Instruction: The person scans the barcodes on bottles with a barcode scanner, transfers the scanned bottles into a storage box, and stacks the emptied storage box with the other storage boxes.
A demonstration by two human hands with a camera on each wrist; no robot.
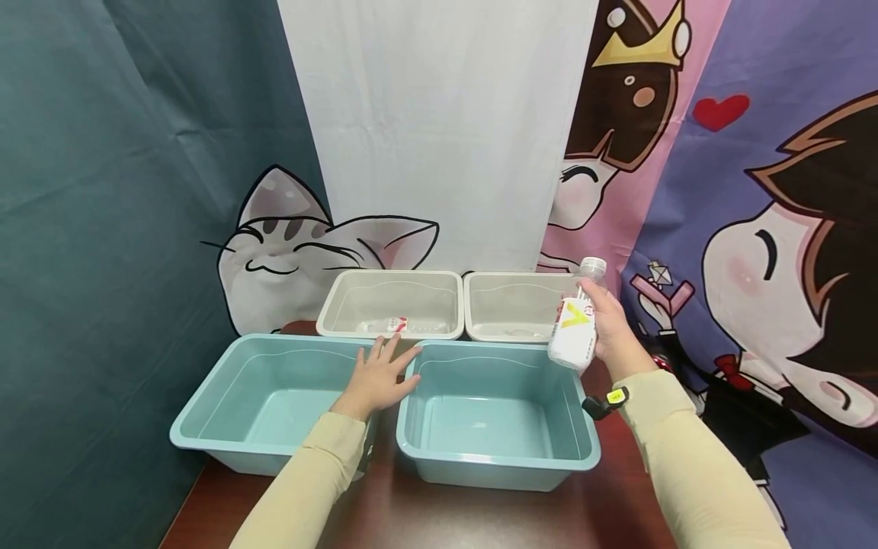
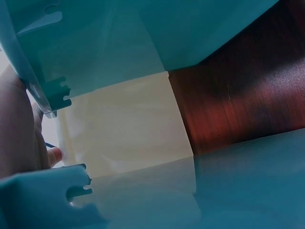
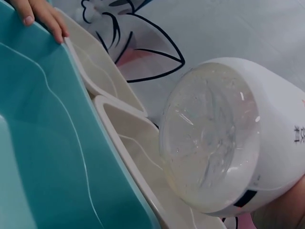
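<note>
My right hand [image 1: 610, 328] grips a clear plastic bottle [image 1: 575, 333] with a white label, a yellow mark and a white cap. It is held tilted over the back right corner of the right blue bin [image 1: 497, 460]. In the right wrist view the bottle's clear base [image 3: 207, 138] faces the camera. My left hand [image 1: 377, 377] has its fingers spread over the neighbouring rims of the two blue bins, close to the front of the left white bin [image 1: 391, 279]. Part of that hand [image 2: 19, 124] shows at the edge of the left wrist view.
Beside the right blue bin stands the left blue bin [image 1: 274, 448]. Behind them is the right white bin [image 1: 514, 280], next to the left white one, where a bottle with a red and white label [image 1: 397, 324] lies. The brown table [image 1: 425, 518] shows in front; a cartoon-printed curtain [image 1: 446, 137] hangs behind.
</note>
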